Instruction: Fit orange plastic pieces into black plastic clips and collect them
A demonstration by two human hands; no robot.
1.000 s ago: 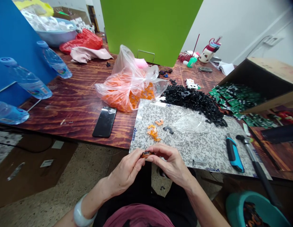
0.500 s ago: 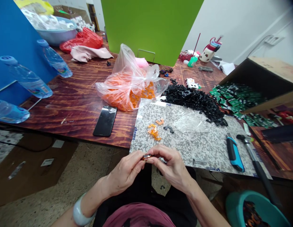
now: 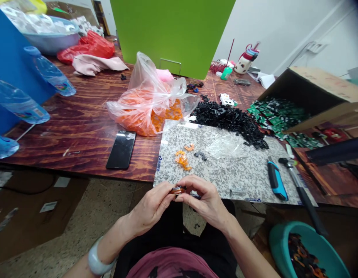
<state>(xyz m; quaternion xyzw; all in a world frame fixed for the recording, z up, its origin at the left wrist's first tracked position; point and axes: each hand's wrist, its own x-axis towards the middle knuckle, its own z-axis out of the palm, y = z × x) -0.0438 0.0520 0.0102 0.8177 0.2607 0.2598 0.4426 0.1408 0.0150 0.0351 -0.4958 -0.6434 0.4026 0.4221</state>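
Between the fingertips of both hands is a small black-and-orange plastic part [image 3: 177, 190], partly covered by the fingers. My left hand [image 3: 154, 204] pinches its left end, and my right hand [image 3: 203, 199] grips the right end with thumb and fingers. Both hands hover at the front edge of a speckled stone-look board [image 3: 173, 133]. Just beyond them on this board lie a few orange plastic pieces [image 3: 183, 162], one dark curved piece [image 3: 200, 155] and a spread of thin clear rods [image 3: 225, 147].
A black heap of small parts [image 3: 225, 117] borders the board, beside a cardboard box [image 3: 320, 83] spilling green circuit boards. A utility knife [image 3: 277, 180] and hammer [image 3: 300, 189] lie right. Left are a phone [image 3: 121, 150] and a bag of orange pieces [image 3: 144, 108]. A teal bucket [image 3: 276, 239] stands below.
The view has shifted slightly, so the table things appear further left. Both hands still hold the small part, which now shows more of its orange side.
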